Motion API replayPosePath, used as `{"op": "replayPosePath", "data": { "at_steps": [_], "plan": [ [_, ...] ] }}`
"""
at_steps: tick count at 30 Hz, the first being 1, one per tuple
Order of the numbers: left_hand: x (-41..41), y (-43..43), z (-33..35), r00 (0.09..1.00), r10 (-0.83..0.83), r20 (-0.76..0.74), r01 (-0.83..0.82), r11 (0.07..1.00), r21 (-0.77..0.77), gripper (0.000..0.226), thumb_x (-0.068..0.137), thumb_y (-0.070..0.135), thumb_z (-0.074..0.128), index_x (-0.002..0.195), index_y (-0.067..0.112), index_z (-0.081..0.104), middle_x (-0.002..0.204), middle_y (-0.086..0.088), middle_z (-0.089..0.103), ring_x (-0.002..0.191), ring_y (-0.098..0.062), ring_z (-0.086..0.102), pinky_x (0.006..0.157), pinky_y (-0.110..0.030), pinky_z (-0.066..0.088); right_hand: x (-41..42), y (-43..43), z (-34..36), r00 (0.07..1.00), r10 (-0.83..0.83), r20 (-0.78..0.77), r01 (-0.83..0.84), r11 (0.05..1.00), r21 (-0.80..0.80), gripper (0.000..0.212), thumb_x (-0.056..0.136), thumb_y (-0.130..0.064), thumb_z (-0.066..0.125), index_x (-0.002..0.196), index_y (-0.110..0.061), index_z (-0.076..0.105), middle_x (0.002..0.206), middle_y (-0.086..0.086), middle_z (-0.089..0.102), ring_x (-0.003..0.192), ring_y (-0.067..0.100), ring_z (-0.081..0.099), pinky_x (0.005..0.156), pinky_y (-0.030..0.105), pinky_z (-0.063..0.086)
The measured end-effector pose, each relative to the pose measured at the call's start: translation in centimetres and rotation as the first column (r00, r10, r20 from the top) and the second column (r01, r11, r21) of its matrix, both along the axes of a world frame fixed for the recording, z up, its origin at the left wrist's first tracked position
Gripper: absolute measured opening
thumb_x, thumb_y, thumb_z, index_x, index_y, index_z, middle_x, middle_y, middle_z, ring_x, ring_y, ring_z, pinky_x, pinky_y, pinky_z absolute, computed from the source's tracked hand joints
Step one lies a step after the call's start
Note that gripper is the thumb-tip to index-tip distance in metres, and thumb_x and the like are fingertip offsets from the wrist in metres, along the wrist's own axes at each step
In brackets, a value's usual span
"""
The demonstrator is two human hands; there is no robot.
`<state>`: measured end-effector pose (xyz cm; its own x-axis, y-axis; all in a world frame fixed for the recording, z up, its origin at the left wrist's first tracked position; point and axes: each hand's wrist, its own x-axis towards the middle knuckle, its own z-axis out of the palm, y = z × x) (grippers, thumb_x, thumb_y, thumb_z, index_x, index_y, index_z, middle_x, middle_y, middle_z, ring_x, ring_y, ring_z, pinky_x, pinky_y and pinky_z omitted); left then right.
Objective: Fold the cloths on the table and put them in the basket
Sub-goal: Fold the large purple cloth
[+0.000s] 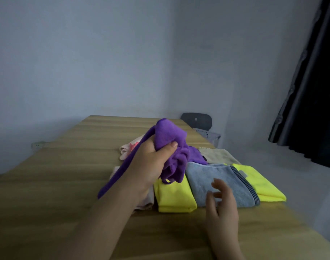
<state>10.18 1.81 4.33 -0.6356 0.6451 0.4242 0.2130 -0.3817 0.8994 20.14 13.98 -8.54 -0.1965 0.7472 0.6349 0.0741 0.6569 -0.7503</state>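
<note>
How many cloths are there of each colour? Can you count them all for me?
purple cloth: 1
yellow cloths: 2
blue cloth: 1
cream cloth: 1
pink cloths: 2
Total: 7

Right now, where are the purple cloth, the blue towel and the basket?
purple cloth (168,133): head view, bunched upper part.
blue towel (203,178): head view, plain left half.
basket (207,135): head view, perforated white wall.
</note>
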Motion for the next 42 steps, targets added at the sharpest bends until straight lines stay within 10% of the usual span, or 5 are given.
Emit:
{"op": "replayPosePath", "data": {
  "at_steps": [8, 14, 22, 36, 42],
  "plan": [
    [6.0, 1.9, -4.5, 0.845, -0.292, -0.449, -0.066, 0.775, -0.629, 0.039, 0.092, 0.050, 0.046, 0.100, 0.017, 0.065, 0.100, -0.003, 0.069, 0.095, -0.017, 0.062, 0.090, -0.037, 0.048, 6.1, 0.8, 0.0, 0.986, -0.051, -0.157, -0.018, 0.913, -0.407, 0.020, 0.093, -0.009, 0.042, 0.097, -0.025, 0.054, 0.101, 0.005, 0.062, 0.090, 0.025, 0.058, 0.079, 0.042, 0.047],
    [3.5, 0.6, -9.7, 0.424, 0.213, -0.880, -0.546, 0.836, -0.061, 0.046, 0.085, 0.048, 0.037, 0.113, 0.026, 0.066, 0.118, 0.009, 0.065, 0.109, -0.012, 0.060, 0.085, -0.025, 0.047, 7.8, 0.3, 0.4, 0.984, 0.047, -0.172, -0.113, 0.911, -0.398, 0.014, 0.093, -0.014, 0.049, 0.088, -0.026, 0.055, 0.094, -0.001, 0.063, 0.082, 0.016, 0.057, 0.077, 0.030, 0.046],
    [2.1, 1.5, -12.1, 0.559, -0.329, -0.761, -0.484, 0.616, -0.622, 0.086, 0.061, 0.062, 0.009, 0.142, 0.042, 0.031, 0.156, 0.011, 0.017, 0.145, -0.010, 0.008, 0.116, -0.034, 0.009, 6.5, -0.2, -0.4, 0.797, 0.154, 0.584, -0.252, 0.964, 0.089, 0.077, 0.057, -0.066, 0.036, 0.129, -0.041, 0.044, 0.122, -0.033, 0.033, 0.107, -0.002, 0.029, 0.092, 0.004, 0.019],
    [1.5, -0.7, -9.6, 0.972, -0.236, -0.011, 0.222, 0.929, -0.297, 0.017, 0.074, 0.008, 0.060, 0.083, 0.016, 0.072, 0.091, 0.005, 0.074, 0.092, -0.006, 0.066, 0.082, -0.019, 0.047, 7.9, 0.4, 0.4, 0.955, 0.242, -0.171, -0.288, 0.889, -0.356, 0.026, 0.093, -0.004, 0.051, 0.076, -0.019, 0.064, 0.068, -0.012, 0.066, 0.065, -0.001, 0.055, 0.062, 0.013, 0.044],
    [0.5, 0.4, -12.5, 0.818, -0.095, -0.568, -0.163, 0.908, -0.387, 0.068, 0.069, 0.056, 0.061, 0.128, 0.061, 0.027, 0.147, 0.019, 0.021, 0.137, 0.000, 0.018, 0.111, -0.025, 0.020, 8.0, -0.9, 0.3, 0.759, 0.573, -0.310, -0.648, 0.616, -0.447, 0.016, 0.065, -0.025, 0.064, 0.066, -0.013, 0.074, 0.072, 0.007, 0.067, 0.075, 0.018, 0.056, 0.068, 0.025, 0.042]
  ]
}}
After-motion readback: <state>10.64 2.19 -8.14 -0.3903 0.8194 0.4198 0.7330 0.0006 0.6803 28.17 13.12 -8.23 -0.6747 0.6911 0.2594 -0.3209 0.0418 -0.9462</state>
